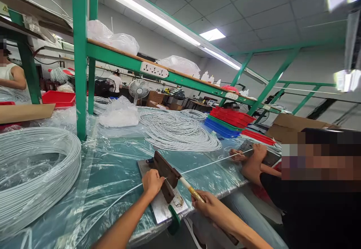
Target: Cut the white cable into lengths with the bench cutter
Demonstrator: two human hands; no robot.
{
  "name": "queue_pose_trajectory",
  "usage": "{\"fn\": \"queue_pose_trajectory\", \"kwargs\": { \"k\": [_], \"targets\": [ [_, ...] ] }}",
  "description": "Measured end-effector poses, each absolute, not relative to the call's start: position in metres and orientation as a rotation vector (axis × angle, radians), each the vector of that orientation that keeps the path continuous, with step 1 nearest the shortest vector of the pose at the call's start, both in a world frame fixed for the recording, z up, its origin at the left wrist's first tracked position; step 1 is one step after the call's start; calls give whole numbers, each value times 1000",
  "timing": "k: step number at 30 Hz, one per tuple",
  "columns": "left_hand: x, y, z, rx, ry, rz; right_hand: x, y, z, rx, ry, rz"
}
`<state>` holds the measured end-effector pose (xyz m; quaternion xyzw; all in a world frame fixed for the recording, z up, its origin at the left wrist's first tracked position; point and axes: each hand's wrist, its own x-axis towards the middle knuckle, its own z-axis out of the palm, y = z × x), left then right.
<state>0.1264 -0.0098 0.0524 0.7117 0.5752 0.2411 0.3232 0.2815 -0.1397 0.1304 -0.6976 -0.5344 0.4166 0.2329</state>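
My left hand (152, 182) pinches a white cable (121, 197) at the left side of a hand-lever cutter (166, 170). The cable comes up from the lower left, and a stretch of it runs on from the cutter to a co-worker's hands at the right. My right hand (207, 203) is wrapped round the cutter's handle (188, 186), which is pale with a yellowish band. Dark brown blades stand on a worn metal base plate (162, 209) at the table edge, with a green clamp (174, 219) at its front. The exact contact between cable and blades is hidden.
A large coil of white cable (70, 158) lies at left, and a wide heap of cable (180, 128) behind the cutter. Red and blue trays (225, 123) are stacked at back right. A green post (80, 61) rises at left. A co-worker (316, 204) sits close on the right.
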Motion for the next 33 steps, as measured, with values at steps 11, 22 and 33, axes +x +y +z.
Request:
{"fn": "queue_pose_trajectory", "kwargs": {
  "k": [11, 22, 33],
  "targets": [
    [125, -7, 53, 1869, 1493, 633, 279, -136, 131, -1904, -1445, 1140],
    [125, -8, 54, 1853, 1490, 597, 277, -138, 137, -2200, -1027, 1385],
    [126, -7, 54, 1841, 1512, 595, 282, -144, 127, -2037, -1212, 1240]
  ]
}}
